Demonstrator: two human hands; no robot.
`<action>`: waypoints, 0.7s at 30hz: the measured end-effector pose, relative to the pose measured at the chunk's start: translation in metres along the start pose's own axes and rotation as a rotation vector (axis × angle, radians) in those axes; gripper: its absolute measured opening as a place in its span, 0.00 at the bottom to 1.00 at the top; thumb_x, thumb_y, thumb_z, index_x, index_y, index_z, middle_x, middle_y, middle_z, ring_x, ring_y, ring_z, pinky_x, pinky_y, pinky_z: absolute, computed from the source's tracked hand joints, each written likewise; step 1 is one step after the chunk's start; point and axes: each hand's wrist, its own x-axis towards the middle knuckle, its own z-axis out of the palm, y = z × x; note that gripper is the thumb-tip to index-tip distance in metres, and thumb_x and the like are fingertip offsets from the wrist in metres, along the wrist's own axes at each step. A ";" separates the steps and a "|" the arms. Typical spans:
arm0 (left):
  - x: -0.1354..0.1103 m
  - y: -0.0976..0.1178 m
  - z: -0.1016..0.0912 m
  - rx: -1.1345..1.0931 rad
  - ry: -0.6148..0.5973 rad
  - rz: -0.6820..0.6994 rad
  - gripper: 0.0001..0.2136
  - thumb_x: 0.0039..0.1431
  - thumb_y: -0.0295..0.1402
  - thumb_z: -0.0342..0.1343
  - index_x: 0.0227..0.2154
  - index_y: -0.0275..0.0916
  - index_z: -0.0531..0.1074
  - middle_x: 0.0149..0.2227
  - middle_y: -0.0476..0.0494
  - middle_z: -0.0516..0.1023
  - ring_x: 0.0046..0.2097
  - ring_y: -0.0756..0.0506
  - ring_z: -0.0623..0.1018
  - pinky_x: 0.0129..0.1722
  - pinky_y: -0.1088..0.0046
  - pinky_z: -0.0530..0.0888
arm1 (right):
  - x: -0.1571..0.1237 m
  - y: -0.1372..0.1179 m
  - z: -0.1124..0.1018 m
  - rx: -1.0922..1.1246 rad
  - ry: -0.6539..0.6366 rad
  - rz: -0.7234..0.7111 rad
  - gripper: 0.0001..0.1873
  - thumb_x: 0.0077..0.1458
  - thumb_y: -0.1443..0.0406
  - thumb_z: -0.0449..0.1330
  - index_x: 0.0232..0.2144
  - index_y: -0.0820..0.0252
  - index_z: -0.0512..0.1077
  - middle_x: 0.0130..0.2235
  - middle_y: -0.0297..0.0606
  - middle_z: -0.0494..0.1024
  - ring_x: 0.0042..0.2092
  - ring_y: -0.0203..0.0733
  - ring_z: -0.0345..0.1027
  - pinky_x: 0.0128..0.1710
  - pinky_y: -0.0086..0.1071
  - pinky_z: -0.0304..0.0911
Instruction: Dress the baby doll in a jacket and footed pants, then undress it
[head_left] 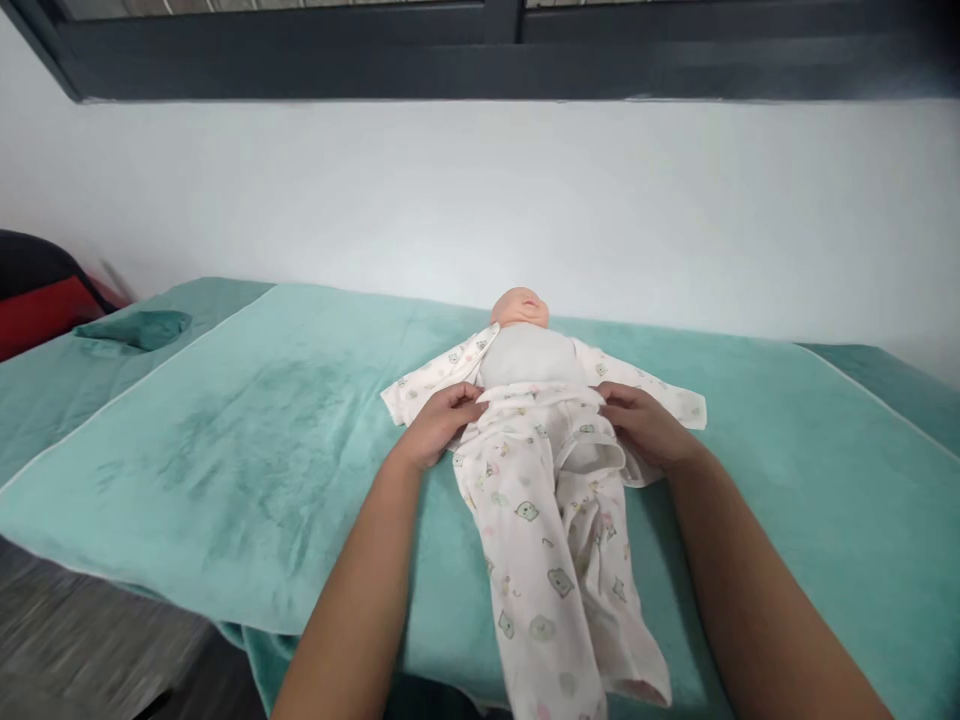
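Handling of clothing on a baby doll (534, 358). The doll lies face up along a green cover (247, 450), its head toward the wall (360, 200) and its legs toward the wearer of the camera. A patterned jacket (442, 375) lies open, its sleeves spread to either side of the pale torso. Patterned trousers (555, 550) cover the lower body, the waistband (536, 397) lying across the belly. The two hands are set apart, one at each side of the waist: the left hand (441, 422) closes its fingers on one edge of the waistband, and the right hand (646, 428) grips the opposite edge. The step in hand appears to be the adjustment of the waistband about the torso. One trouser leg runs out of view at the lower border; the other ends in an open cuff (651, 688), with no foot showing. The next move probably calls for an even pull on both sides, since the cloth is bunched below the right hand and could twist.
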 end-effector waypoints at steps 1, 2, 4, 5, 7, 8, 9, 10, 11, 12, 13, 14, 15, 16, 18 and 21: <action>0.001 -0.002 0.001 -0.051 0.028 0.009 0.15 0.49 0.42 0.64 0.29 0.37 0.68 0.28 0.52 0.67 0.29 0.53 0.66 0.28 0.78 0.61 | 0.000 0.001 0.003 0.031 0.063 0.000 0.12 0.47 0.59 0.68 0.28 0.57 0.70 0.29 0.32 0.73 0.30 0.38 0.65 0.31 0.32 0.61; 0.002 -0.005 0.002 -0.096 0.050 0.015 0.15 0.49 0.42 0.65 0.30 0.37 0.68 0.28 0.53 0.67 0.28 0.53 0.66 0.27 0.78 0.61 | 0.001 0.002 0.005 0.056 0.119 -0.002 0.12 0.47 0.59 0.68 0.27 0.57 0.68 0.26 0.30 0.71 0.27 0.36 0.62 0.28 0.31 0.59; 0.004 -0.008 0.005 -0.156 0.082 0.031 0.16 0.50 0.43 0.65 0.31 0.39 0.67 0.27 0.54 0.65 0.26 0.54 0.64 0.26 0.78 0.59 | 0.003 0.002 0.009 0.066 0.204 -0.016 0.14 0.46 0.58 0.67 0.25 0.55 0.65 0.24 0.28 0.67 0.24 0.34 0.57 0.25 0.30 0.55; 0.006 -0.010 0.006 -0.170 0.098 0.042 0.16 0.51 0.44 0.64 0.32 0.39 0.67 0.26 0.54 0.64 0.25 0.54 0.64 0.25 0.78 0.58 | 0.006 0.002 0.011 0.056 0.229 -0.031 0.15 0.45 0.58 0.67 0.25 0.55 0.64 0.23 0.27 0.66 0.24 0.34 0.56 0.25 0.30 0.54; 0.009 -0.013 0.009 -0.170 0.146 0.068 0.16 0.53 0.45 0.63 0.32 0.40 0.66 0.25 0.55 0.63 0.24 0.54 0.62 0.23 0.78 0.57 | 0.012 0.004 0.012 0.028 0.253 -0.065 0.17 0.44 0.57 0.67 0.25 0.55 0.62 0.23 0.27 0.65 0.24 0.35 0.56 0.25 0.30 0.53; 0.010 -0.014 0.011 -0.165 0.177 0.078 0.15 0.54 0.45 0.62 0.32 0.40 0.66 0.24 0.56 0.62 0.23 0.54 0.61 0.23 0.78 0.56 | 0.016 0.006 0.013 0.014 0.257 -0.085 0.18 0.44 0.56 0.67 0.24 0.54 0.60 0.23 0.27 0.65 0.24 0.35 0.56 0.25 0.30 0.53; 0.012 -0.015 0.013 -0.161 0.210 0.084 0.15 0.54 0.45 0.61 0.31 0.40 0.65 0.24 0.56 0.61 0.23 0.54 0.60 0.22 0.77 0.55 | 0.020 0.008 0.013 0.002 0.259 -0.108 0.19 0.44 0.55 0.66 0.24 0.54 0.59 0.23 0.28 0.64 0.24 0.35 0.55 0.24 0.30 0.52; 0.014 -0.016 0.015 -0.159 0.240 0.086 0.15 0.55 0.45 0.61 0.31 0.41 0.65 0.23 0.56 0.60 0.23 0.54 0.60 0.22 0.77 0.55 | 0.023 0.010 0.013 -0.009 0.258 -0.133 0.21 0.44 0.54 0.66 0.24 0.54 0.56 0.23 0.27 0.62 0.24 0.35 0.54 0.24 0.30 0.51; 0.016 -0.017 0.017 -0.158 0.267 0.085 0.15 0.55 0.45 0.60 0.31 0.41 0.64 0.23 0.56 0.60 0.23 0.54 0.59 0.22 0.77 0.55 | 0.026 0.012 0.013 -0.017 0.255 -0.158 0.22 0.44 0.54 0.65 0.24 0.54 0.54 0.22 0.27 0.60 0.23 0.35 0.52 0.23 0.30 0.49; 0.017 -0.017 0.019 -0.159 0.292 0.083 0.14 0.56 0.44 0.60 0.31 0.41 0.64 0.23 0.56 0.60 0.23 0.54 0.60 0.22 0.77 0.55 | 0.029 0.014 0.013 -0.020 0.252 -0.181 0.23 0.44 0.54 0.65 0.23 0.53 0.51 0.22 0.26 0.58 0.23 0.35 0.51 0.23 0.30 0.48; 0.019 -0.017 0.021 -0.161 0.314 0.076 0.13 0.56 0.44 0.60 0.31 0.41 0.64 0.23 0.56 0.61 0.23 0.54 0.60 0.23 0.77 0.56 | 0.031 0.015 0.015 -0.017 0.241 -0.197 0.24 0.44 0.55 0.64 0.23 0.53 0.50 0.21 0.26 0.57 0.22 0.35 0.50 0.23 0.30 0.48; 0.019 -0.016 0.023 -0.165 0.334 0.066 0.13 0.57 0.43 0.59 0.31 0.41 0.64 0.23 0.56 0.61 0.24 0.54 0.61 0.23 0.77 0.56 | 0.031 0.015 0.016 -0.006 0.228 -0.203 0.23 0.44 0.56 0.64 0.24 0.53 0.50 0.22 0.26 0.58 0.22 0.35 0.51 0.23 0.30 0.49; 0.020 -0.015 0.025 -0.172 0.356 0.052 0.12 0.57 0.42 0.59 0.31 0.41 0.63 0.23 0.56 0.61 0.24 0.53 0.61 0.24 0.77 0.57 | 0.031 0.015 0.019 0.011 0.211 -0.196 0.21 0.44 0.57 0.64 0.25 0.53 0.52 0.23 0.26 0.60 0.23 0.36 0.53 0.24 0.30 0.51; 0.019 -0.013 0.025 -0.184 0.373 0.036 0.12 0.57 0.42 0.58 0.31 0.41 0.63 0.23 0.56 0.62 0.24 0.53 0.62 0.24 0.77 0.58 | 0.031 0.013 0.021 0.034 0.196 -0.176 0.18 0.44 0.57 0.64 0.26 0.52 0.56 0.25 0.27 0.64 0.24 0.37 0.57 0.25 0.31 0.54; 0.017 -0.009 0.025 -0.192 0.376 0.006 0.11 0.57 0.41 0.58 0.31 0.41 0.65 0.23 0.56 0.63 0.25 0.52 0.63 0.25 0.76 0.59 | 0.027 0.010 0.027 0.082 0.177 -0.115 0.15 0.44 0.59 0.65 0.31 0.52 0.63 0.30 0.29 0.71 0.27 0.39 0.63 0.29 0.33 0.60; 0.012 -0.003 0.019 -0.123 0.304 -0.005 0.10 0.54 0.41 0.59 0.29 0.39 0.69 0.26 0.52 0.68 0.29 0.50 0.67 0.29 0.75 0.62 | 0.020 0.004 0.032 0.118 0.182 -0.050 0.14 0.44 0.61 0.65 0.35 0.53 0.68 0.33 0.31 0.74 0.30 0.39 0.66 0.32 0.34 0.63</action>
